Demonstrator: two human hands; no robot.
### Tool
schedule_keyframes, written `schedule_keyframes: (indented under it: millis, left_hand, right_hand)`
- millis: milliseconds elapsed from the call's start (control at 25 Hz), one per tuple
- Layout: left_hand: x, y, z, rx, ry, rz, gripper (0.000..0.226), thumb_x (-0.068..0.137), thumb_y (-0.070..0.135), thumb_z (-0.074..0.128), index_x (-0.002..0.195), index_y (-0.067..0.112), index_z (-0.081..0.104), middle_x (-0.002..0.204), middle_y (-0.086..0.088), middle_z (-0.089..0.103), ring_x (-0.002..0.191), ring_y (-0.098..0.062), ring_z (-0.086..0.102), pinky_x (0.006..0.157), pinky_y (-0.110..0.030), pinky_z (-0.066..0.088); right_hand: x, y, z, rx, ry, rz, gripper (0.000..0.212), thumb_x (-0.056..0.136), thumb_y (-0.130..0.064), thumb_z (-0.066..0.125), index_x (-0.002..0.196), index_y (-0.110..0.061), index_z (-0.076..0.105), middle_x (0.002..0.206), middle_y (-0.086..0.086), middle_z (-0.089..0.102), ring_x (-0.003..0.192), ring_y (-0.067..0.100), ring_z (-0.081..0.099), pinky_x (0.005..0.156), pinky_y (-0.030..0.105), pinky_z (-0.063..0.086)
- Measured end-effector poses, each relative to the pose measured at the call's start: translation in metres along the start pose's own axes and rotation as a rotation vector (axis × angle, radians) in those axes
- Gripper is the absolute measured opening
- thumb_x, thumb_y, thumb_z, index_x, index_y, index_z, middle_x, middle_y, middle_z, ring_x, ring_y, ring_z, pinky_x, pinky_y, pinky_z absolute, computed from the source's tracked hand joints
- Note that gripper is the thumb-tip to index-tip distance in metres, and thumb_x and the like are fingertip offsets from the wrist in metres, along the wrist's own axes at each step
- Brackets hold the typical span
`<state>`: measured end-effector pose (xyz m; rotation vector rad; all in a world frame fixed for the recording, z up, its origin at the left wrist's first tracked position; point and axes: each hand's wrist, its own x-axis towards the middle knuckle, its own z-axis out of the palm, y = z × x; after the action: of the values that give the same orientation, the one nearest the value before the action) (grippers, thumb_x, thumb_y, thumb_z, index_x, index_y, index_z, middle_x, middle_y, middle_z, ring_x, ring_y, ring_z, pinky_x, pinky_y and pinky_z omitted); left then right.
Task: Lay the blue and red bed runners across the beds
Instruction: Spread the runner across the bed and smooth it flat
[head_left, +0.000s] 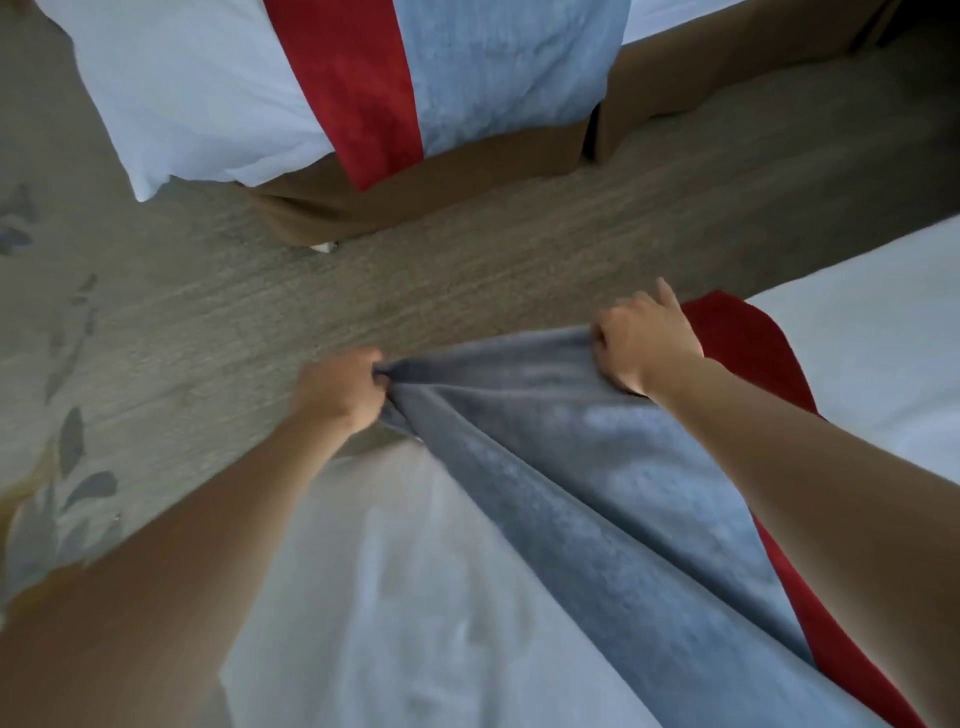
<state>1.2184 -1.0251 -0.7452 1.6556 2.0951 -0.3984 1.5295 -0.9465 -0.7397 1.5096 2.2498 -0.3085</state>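
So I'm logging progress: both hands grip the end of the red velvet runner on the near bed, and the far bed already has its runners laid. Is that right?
Not quite. The head view shows the left hand and right hand each with a grip on the end of the blue velvet runner; the red velvet runner lies beside it. The far bed already has its runners laid.

Grey-beige carpet (467, 270) runs between everything, a leaf pattern (72, 441) trailing along its left side, while a tan bed skirt (447, 192) hangs to the floor and a white pillow corner (150, 176) droops beside it.
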Motion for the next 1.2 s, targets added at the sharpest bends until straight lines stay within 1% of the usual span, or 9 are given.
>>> schedule_keyframes:
  millis: [120, 200, 320, 440, 600, 720, 840, 960, 1200]
  left_hand:
    - [0.005, 0.007, 0.001, 0.139, -0.045, -0.088, 0.021, 0.096, 0.023, 0.047, 0.107, 0.02, 0.065, 0.109, -0.013, 0.07, 0.103, -0.034, 0.066, 0.087, -0.036, 0.048]
    - [-0.001, 0.046, 0.0, 0.094, -0.048, -0.035, 0.026, 0.092, 0.021, 0.051, 0.114, 0.022, 0.065, 0.114, -0.011, 0.069, 0.106, -0.033, 0.065, 0.094, -0.036, 0.049]
    - [-0.02, 0.142, -0.006, -0.032, 0.097, 0.303, 0.038, 0.089, 0.02, 0.056, 0.126, 0.02, 0.062, 0.121, -0.011, 0.066, 0.109, -0.034, 0.063, 0.092, -0.039, 0.047]
    - [-0.064, 0.258, -0.009, -0.157, 0.209, 0.672, 0.031, 0.089, 0.02, 0.057, 0.119, 0.017, 0.065, 0.116, -0.006, 0.067, 0.103, -0.03, 0.063, 0.092, -0.042, 0.048]
    - [-0.148, 0.359, 0.009, -0.083, 0.228, 1.083, 0.026, 0.089, 0.021, 0.059, 0.114, 0.018, 0.067, 0.113, -0.001, 0.068, 0.099, -0.024, 0.064, 0.095, -0.041, 0.046]
    - [-0.204, 0.386, 0.041, 0.096, 0.161, 1.302, 0.026, 0.089, 0.022, 0.061, 0.114, 0.019, 0.067, 0.112, 0.001, 0.068, 0.102, -0.023, 0.062, 0.105, -0.039, 0.037]
    - [-0.243, 0.399, 0.078, 0.345, 0.1, 1.392, 0.036, 0.089, 0.032, 0.062, 0.123, 0.021, 0.062, 0.12, 0.0, 0.063, 0.11, -0.023, 0.058, 0.114, -0.04, 0.027]
    - [-0.264, 0.408, 0.1, 0.443, 0.168, 1.416, 0.04, 0.088, 0.034, 0.063, 0.125, 0.018, 0.058, 0.118, -0.002, 0.061, 0.11, -0.023, 0.057, 0.113, -0.041, 0.029]
    - [-0.272, 0.435, 0.094, 0.578, 0.293, 1.453, 0.014, 0.084, 0.025, 0.067, 0.095, 0.018, 0.071, 0.095, -0.004, 0.066, 0.093, -0.029, 0.06, 0.095, -0.042, 0.035]
  right_hand:
    - [-0.031, 0.013, -0.004, 0.089, 0.211, -0.005, 0.026, 0.093, -0.025, 0.05, 0.111, -0.017, 0.066, 0.116, 0.008, 0.064, 0.117, 0.032, 0.053, 0.12, 0.053, 0.015]
    - [-0.067, 0.033, -0.005, 0.134, 0.33, 0.069, 0.027, 0.093, -0.029, 0.053, 0.113, -0.016, 0.066, 0.117, 0.008, 0.064, 0.117, 0.032, 0.054, 0.12, 0.054, 0.017]
    - [-0.14, 0.069, 0.009, 0.216, 0.387, 0.248, 0.033, 0.09, -0.03, 0.059, 0.12, -0.016, 0.065, 0.121, 0.007, 0.063, 0.121, 0.03, 0.052, 0.121, 0.052, 0.014]
    - [-0.213, 0.095, 0.035, 0.237, 0.401, 0.398, 0.036, 0.084, -0.025, 0.066, 0.119, -0.014, 0.067, 0.117, 0.008, 0.065, 0.118, 0.03, 0.055, 0.12, 0.053, 0.018]
    - [-0.312, 0.108, 0.081, 0.259, 0.36, 0.576, 0.035, 0.08, -0.018, 0.07, 0.115, -0.012, 0.068, 0.107, 0.009, 0.069, 0.109, 0.032, 0.059, 0.119, 0.055, 0.022]
    - [-0.376, 0.105, 0.106, 0.287, 0.164, 0.696, 0.033, 0.087, -0.023, 0.062, 0.12, -0.017, 0.064, 0.11, 0.005, 0.067, 0.114, 0.029, 0.056, 0.121, 0.051, 0.011]
    - [-0.439, 0.101, 0.132, 0.314, -0.003, 0.787, 0.031, 0.094, -0.03, 0.055, 0.123, -0.021, 0.059, 0.117, 0.001, 0.063, 0.12, 0.025, 0.051, 0.122, 0.049, 0.004]
    - [-0.492, 0.099, 0.151, 0.33, -0.033, 0.881, 0.026, 0.096, -0.037, 0.052, 0.115, -0.022, 0.062, 0.111, -0.001, 0.064, 0.118, 0.025, 0.051, 0.122, 0.051, 0.002]
    - [-0.548, 0.108, 0.163, 0.287, -0.011, 0.863, 0.021, 0.096, -0.031, 0.049, 0.107, -0.02, 0.064, 0.1, -0.001, 0.062, 0.113, 0.025, 0.051, 0.122, 0.054, -0.001]
